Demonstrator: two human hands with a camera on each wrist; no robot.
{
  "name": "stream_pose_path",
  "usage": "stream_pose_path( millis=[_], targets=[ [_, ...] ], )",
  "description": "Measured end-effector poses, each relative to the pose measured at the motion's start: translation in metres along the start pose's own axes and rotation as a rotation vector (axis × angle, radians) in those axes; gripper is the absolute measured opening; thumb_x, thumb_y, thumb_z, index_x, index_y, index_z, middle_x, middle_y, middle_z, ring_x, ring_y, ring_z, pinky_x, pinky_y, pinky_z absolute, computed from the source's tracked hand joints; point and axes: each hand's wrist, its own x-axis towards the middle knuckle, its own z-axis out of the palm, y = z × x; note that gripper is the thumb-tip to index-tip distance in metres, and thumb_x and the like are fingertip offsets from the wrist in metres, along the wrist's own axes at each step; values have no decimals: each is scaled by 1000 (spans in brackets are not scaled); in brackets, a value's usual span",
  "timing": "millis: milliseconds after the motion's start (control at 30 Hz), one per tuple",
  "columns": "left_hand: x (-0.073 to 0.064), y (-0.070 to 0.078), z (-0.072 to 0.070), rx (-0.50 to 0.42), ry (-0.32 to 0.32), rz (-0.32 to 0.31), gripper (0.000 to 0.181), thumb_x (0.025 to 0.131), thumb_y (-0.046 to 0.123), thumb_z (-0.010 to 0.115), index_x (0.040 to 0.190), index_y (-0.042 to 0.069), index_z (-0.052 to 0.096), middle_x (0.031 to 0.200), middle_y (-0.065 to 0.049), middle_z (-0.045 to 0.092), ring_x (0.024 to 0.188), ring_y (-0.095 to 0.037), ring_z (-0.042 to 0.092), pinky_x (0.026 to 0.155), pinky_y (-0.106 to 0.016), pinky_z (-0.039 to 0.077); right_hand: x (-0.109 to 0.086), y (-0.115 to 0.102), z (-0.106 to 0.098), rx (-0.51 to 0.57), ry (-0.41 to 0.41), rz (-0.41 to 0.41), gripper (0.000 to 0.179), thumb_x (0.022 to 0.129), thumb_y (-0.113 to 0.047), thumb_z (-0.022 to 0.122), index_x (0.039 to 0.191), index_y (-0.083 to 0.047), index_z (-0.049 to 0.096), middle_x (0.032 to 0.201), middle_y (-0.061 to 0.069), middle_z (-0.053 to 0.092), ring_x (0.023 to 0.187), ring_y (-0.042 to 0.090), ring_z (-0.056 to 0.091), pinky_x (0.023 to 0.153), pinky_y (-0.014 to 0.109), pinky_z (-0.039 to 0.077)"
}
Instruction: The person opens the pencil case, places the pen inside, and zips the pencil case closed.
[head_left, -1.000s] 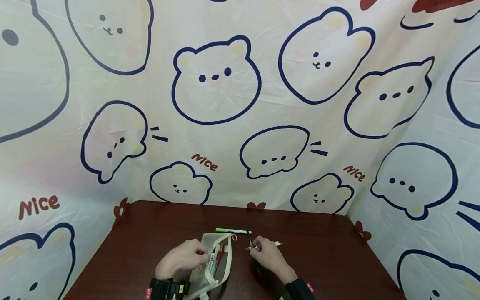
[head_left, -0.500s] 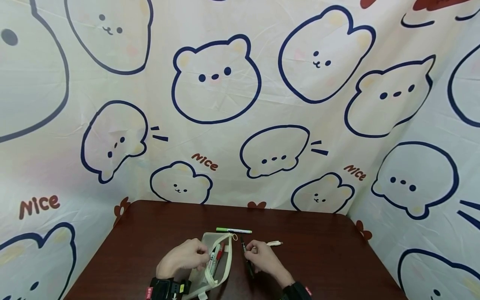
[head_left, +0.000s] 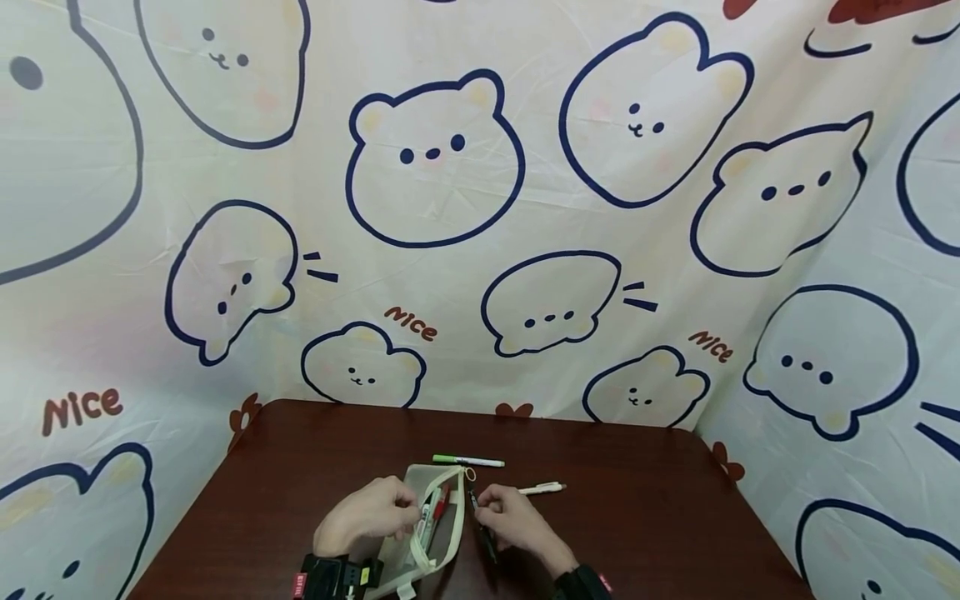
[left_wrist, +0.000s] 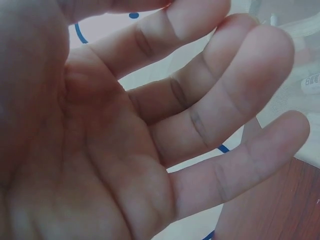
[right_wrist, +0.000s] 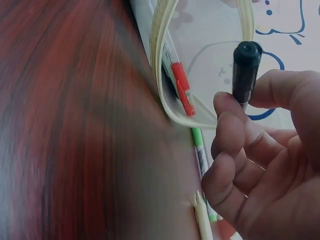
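My right hand [head_left: 517,515] pinches the black pen [right_wrist: 245,72] at the bottom middle of my view. It just slid left, away from the white pen [head_left: 543,488], so it's handy beside the pencil case [head_left: 461,504]. My left hand [head_left: 367,512] pinches the case's edge.

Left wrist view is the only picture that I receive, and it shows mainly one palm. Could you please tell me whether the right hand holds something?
Observer: Yes, the right hand pinches a black pen.
Operator: Thank you. What do you see inside the pouch?
Observer: Among its contents is a pen with a red part.
Operator: And do any pens lie outside, on the table?
Observer: Yes, a green-and-white pen and a cream pen lie there.
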Motion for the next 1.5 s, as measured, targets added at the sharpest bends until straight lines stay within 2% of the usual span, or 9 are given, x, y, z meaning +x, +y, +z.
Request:
stream_pose_path(
  millis=[233,500,667,867,1000,1233,1333,1500],
  targets=[
    [2,1,-1,11,-6,18,21,85,13,55,67,11,66,60,2,61,54,-9,55,49,-24,35,8,-13,13,25,11,0,28,96,-22,56,113,0,62,56,-3,56,41,11,51,41,25,36],
    [4,2,-1,45,-9,29,22,87,15,54,69,13,65,60,3,61,55,-9,55,49,-24,35,19,-16,24,118,28,22,29,95,-20,57,112,2,62,56,-4,58,39,8,50,38,21,34],
    [5,0,-2,50,-15,51,23,88,14,53,69,11,66,60,3,61,54,-9,56,48,-23,35,25,-17,31,153,44,39,28,94,-20,58,113,0,63,59,-3,60,39,8,50,36,21,33],
    [5,0,0,34,-22,28,22,87,14,54,69,10,66,63,3,63,58,-10,57,50,-25,38,29,-17,38,199,34,86,31,93,-22,59,115,1,62,58,-3,58,39,7,51,36,19,31],
    [4,0,1,16,-26,26,22,87,14,54,69,8,66,64,3,63,57,-9,56,50,-24,36,29,-18,41,235,19,105,33,93,-23,58,115,2,62,58,-3,57,39,6,50,37,19,31],
    [3,-5,1,16,-35,57,25,89,12,53,68,3,64,60,5,59,49,-6,43,47,-24,31,31,-24,46,277,9,121,29,93,-22,58,113,0,63,61,-2,59,38,5,48,38,19,30],
    [3,-5,2,11,-38,53,25,89,13,53,68,4,64,60,5,59,49,-6,44,47,-23,32,32,-27,51,265,7,98,25,94,-21,58,109,-2,64,65,0,64,40,5,51,39,20,32],
    [4,-3,1,12,-31,37,28,90,17,55,67,4,63,60,5,61,53,-8,53,46,-24,32,34,-32,57,248,-35,73,21,96,-19,53,105,-9,69,80,7,73,47,6,58,41,21,39]
  ],
)
